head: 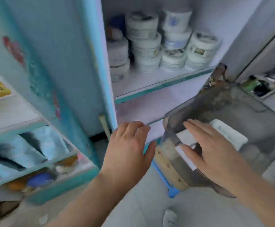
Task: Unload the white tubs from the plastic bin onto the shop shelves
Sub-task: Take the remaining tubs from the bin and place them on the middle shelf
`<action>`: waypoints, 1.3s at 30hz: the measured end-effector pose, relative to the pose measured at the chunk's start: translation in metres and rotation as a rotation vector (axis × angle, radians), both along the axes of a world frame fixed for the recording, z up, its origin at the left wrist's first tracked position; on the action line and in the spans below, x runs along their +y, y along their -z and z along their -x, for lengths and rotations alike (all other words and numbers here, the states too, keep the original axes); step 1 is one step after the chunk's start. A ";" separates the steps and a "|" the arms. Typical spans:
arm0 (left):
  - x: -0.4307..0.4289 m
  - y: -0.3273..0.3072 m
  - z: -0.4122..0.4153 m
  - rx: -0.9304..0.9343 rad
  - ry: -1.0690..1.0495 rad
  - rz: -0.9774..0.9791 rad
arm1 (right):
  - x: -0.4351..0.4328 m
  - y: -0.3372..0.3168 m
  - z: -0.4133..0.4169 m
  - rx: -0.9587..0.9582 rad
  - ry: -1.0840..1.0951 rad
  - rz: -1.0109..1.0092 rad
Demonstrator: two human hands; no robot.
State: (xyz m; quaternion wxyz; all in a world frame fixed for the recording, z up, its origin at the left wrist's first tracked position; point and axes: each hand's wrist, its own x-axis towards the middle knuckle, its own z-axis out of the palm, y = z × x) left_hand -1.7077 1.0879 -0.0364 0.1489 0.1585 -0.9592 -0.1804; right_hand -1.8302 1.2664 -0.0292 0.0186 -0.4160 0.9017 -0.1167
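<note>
Both hands are empty with fingers spread flat. The left hand [130,149] hovers in front of the lower shelf [143,108], touching nothing. The right hand [215,153] reaches over the near rim of the smoky plastic bin [231,102], which sits at about four o'clock from the stocked shelf.

The likeliest slip, I judge, is knocking the bin: it seems to perch on a low blue-edged stand [167,176], and a hand pressing on that rim could tip or slide it. The stacked white tubs [156,45] on the upper shelf [163,82] are the second hazard; the piles stand touching, so pushing another tub in could topple a column toward the front edge.

Counting through the blur: roughly nine white tubs on the upper shelf, in stacks of two and three, with a single one at three o'clock. In the bin, one white lidded tub [228,135] is plain; whether others lie beneath it I cannot tell. One bin, two hands, and a lower shelf that looks bare
</note>
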 end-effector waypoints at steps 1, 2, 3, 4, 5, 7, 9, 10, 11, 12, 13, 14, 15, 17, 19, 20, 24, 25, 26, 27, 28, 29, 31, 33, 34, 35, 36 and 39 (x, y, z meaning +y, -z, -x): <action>0.017 0.005 0.024 -0.015 0.042 0.001 | 0.022 0.007 0.017 -0.017 0.059 -0.023; 0.033 0.009 0.047 -0.035 0.076 0.006 | 0.043 0.014 0.033 -0.041 0.119 -0.039; 0.049 0.011 0.071 -0.083 0.105 0.003 | 0.062 0.022 0.050 -0.058 0.170 -0.052; 0.062 0.014 0.094 -0.154 0.124 0.003 | 0.079 0.030 0.065 -0.066 0.206 -0.064; 0.072 0.019 0.116 -0.246 0.137 -0.002 | 0.092 0.037 0.080 -0.089 0.238 -0.095; 0.086 0.037 0.158 -0.400 0.154 -0.006 | 0.108 0.051 0.109 -0.175 0.285 -0.181; 0.094 0.059 0.195 -0.507 0.146 0.001 | 0.115 0.070 0.135 -0.254 0.310 -0.227; 0.096 0.072 0.211 -0.553 0.134 0.000 | 0.115 0.080 0.147 -0.288 0.315 -0.235; 0.098 0.084 0.226 -0.600 0.118 -0.010 | 0.114 0.092 0.158 -0.316 0.313 -0.229; 0.099 0.097 0.238 -0.651 0.101 -0.027 | 0.111 0.104 0.169 -0.341 0.308 -0.219; 0.100 0.109 0.248 -0.706 0.083 -0.038 | 0.107 0.116 0.180 -0.369 0.303 -0.214; 0.101 0.122 0.257 -0.765 0.062 -0.046 | 0.101 0.128 0.189 -0.399 0.298 -0.217; 0.101 0.135 0.263 -0.823 0.040 -0.060 | 0.096 0.140 0.198 -0.427 0.291 -0.229; 0.099 0.159 0.271 -0.922 -0.013 -0.107 | 0.083 0.163 0.213 -0.480 0.259 -0.247; 0.098 0.179 0.274 -0.990 -0.086 -0.176 | 0.073 0.185 0.224 -0.533 0.237 -0.262; 0.097 0.187 0.274 -1.018 -0.122 -0.212 | 0.068 0.194 0.227 -0.565 0.235 -0.267; 0.097 0.211 0.272 -1.086 -0.288 -0.465 | 0.056 0.226 0.239 -0.711 0.219 -0.293; 0.098 0.213 0.273 -1.081 -0.331 -0.539 | 0.053 0.232 0.241 -0.763 0.218 -0.288; 0.098 0.215 0.273 -1.074 -0.365 -0.597 | 0.051 0.236 0.243 -0.822 0.221 -0.276; 0.097 0.216 0.275 -1.068 -0.393 -0.638 | 0.048 0.239 0.245 -0.886 0.231 -0.253; 0.096 0.216 0.276 -1.062 -0.412 -0.671 | 0.046 0.240 0.247 -0.951 0.256 -0.212; 0.095 0.216 0.277 -1.048 -0.430 -0.703 | 0.044 0.240 0.250 -1.018 0.300 -0.167; 0.094 0.216 0.278 -0.968 -0.461 -0.779 | 0.046 0.236 0.255 -1.122 0.400 -0.098; 0.097 0.214 0.279 -0.861 -0.457 -0.805 | 0.055 0.232 0.261 -1.168 0.458 -0.050; 0.100 0.213 0.280 -0.799 -0.458 -0.809 | 0.060 0.230 0.264 -1.176 0.483 -0.011; 0.103 0.213 0.282 -0.736 -0.461 -0.814 | 0.066 0.227 0.267 -1.188 0.530 0.057; 0.106 0.213 0.283 -0.681 -0.464 -0.820 | 0.070 0.224 0.270 -1.198 0.595 0.154; 0.112 0.210 0.287 -0.594 -0.510 -0.876 | 0.071 0.218 0.270 -1.210 0.812 0.357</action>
